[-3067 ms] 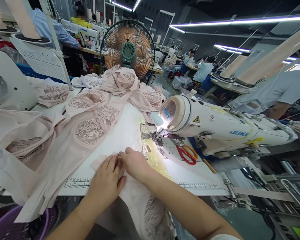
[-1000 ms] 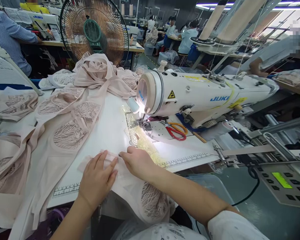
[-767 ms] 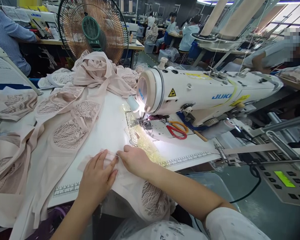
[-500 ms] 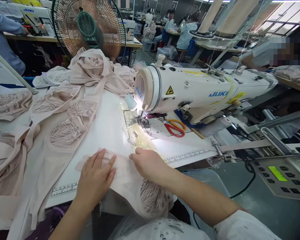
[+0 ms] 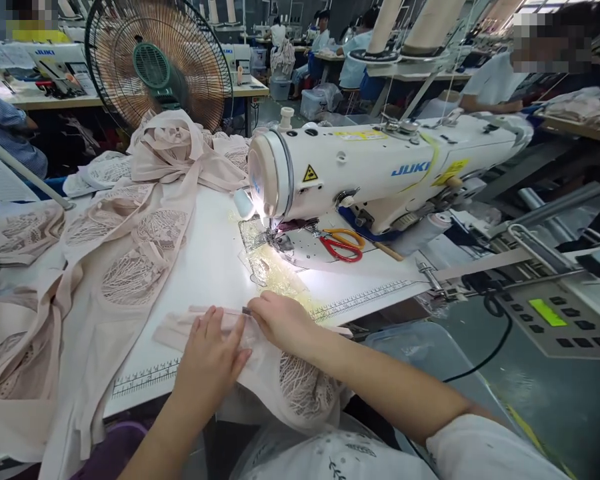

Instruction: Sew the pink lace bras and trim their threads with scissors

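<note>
Left hand (image 5: 211, 360) flat, fingers spread, pressing strip (image 5: 177, 330). Right hand (image 5: 280, 323) at its 2 o'clock, fingers closed on dark tool (image 5: 247, 311); machine (image 5: 370, 173) beyond at 1 o'clock.

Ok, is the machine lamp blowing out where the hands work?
Head view: lamp glare whitens the table under the sewing machine; the left hand and right hand on the pink fabric lie just outside it, evenly lit, sharp; wide-angle bowing at the edges.

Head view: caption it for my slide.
Left hand and right hand press pink fabric flat near a JUKI sewing machine.
</note>
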Demonstrator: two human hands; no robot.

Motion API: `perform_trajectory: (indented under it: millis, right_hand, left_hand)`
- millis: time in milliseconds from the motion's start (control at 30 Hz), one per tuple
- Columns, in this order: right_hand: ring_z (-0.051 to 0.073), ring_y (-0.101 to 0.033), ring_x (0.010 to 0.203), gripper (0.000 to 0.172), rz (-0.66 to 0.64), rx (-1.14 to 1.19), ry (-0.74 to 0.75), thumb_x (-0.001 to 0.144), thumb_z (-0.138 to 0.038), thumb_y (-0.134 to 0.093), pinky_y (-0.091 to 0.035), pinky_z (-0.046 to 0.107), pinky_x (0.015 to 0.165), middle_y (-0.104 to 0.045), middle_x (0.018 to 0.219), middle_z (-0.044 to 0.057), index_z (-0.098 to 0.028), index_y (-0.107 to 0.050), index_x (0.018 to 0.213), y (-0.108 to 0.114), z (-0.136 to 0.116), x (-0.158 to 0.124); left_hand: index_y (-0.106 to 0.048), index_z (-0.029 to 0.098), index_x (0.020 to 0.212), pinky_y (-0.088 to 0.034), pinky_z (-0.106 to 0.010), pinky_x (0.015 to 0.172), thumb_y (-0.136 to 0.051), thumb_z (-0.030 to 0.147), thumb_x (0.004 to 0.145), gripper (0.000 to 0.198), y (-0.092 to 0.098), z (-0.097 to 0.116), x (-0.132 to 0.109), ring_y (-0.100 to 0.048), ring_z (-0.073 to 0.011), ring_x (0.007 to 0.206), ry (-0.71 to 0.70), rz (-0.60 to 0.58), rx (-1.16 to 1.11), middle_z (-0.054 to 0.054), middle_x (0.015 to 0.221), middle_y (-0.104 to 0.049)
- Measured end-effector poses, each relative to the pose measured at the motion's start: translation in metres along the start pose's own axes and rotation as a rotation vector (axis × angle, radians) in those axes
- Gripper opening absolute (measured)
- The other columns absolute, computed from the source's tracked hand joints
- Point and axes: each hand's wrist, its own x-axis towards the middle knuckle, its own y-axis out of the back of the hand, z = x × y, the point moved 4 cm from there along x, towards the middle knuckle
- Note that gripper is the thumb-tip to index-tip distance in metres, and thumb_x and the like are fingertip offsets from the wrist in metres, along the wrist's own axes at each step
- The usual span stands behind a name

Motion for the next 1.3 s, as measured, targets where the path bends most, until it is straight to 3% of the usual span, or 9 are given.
perform_trajectory:
  millis: [67,233,433,900,1300]
  right_hand:
    - [0.015,-0.049,0.066,0.018,0.038,-0.029,0.053,0.087,-0.021,-0.047,-0.028,0.024,0.053,-0.055,0.082,0.003,-0.021,-0.060,0.099,-0.004,-0.002,0.008]
    - [0.014,-0.046,0.062,0.019,0.078,-0.063,0.099,0.085,-0.024,-0.048,-0.022,0.025,0.048,-0.054,0.079,0.002,-0.024,-0.062,0.099,-0.013,-0.009,0.022]
    - [0.013,-0.043,0.058,0.013,0.013,-0.082,0.103,0.080,-0.024,-0.053,-0.019,0.026,0.047,-0.054,0.078,0.002,-0.022,-0.063,0.088,-0.011,-0.013,0.025]
    - [0.016,-0.045,0.059,0.015,-0.117,-0.170,0.087,0.080,-0.016,-0.050,-0.020,0.028,0.048,-0.058,0.081,0.005,-0.018,-0.063,0.086,0.014,0.003,-0.005]
    - [0.016,-0.048,0.062,0.015,-0.122,-0.209,0.081,0.079,-0.010,-0.048,-0.020,0.028,0.048,-0.058,0.080,0.006,-0.016,-0.061,0.085,0.020,0.012,-0.023]
  left_hand:
    - [-0.056,0.022,0.124,-0.046,-0.057,0.088,-0.057,0.041,0.082,0.047,-0.003,0.003,-0.003,-0.051,-0.0408,0.116,-0.001,-0.014,0.026,-0.024,0.120,-0.054]
    - [-0.061,0.023,0.118,-0.044,-0.058,0.090,-0.063,0.043,0.078,0.045,-0.004,0.005,-0.004,-0.049,-0.0420,0.118,0.015,-0.071,0.023,-0.025,0.122,-0.054]
    - [-0.062,0.023,0.117,-0.042,-0.059,0.091,-0.065,0.042,0.077,0.045,0.000,0.006,0.000,-0.048,-0.0422,0.119,0.035,-0.110,-0.004,-0.024,0.124,-0.054]
    - [-0.054,0.027,0.128,-0.043,-0.059,0.088,-0.062,0.042,0.079,0.051,0.002,0.005,0.002,-0.050,-0.0429,0.115,0.006,-0.106,0.013,-0.024,0.120,-0.052]
    - [-0.055,0.028,0.126,-0.045,-0.058,0.087,-0.057,0.044,0.082,0.047,0.000,0.004,0.001,-0.049,-0.0414,0.116,-0.013,-0.096,0.020,-0.021,0.122,-0.051]
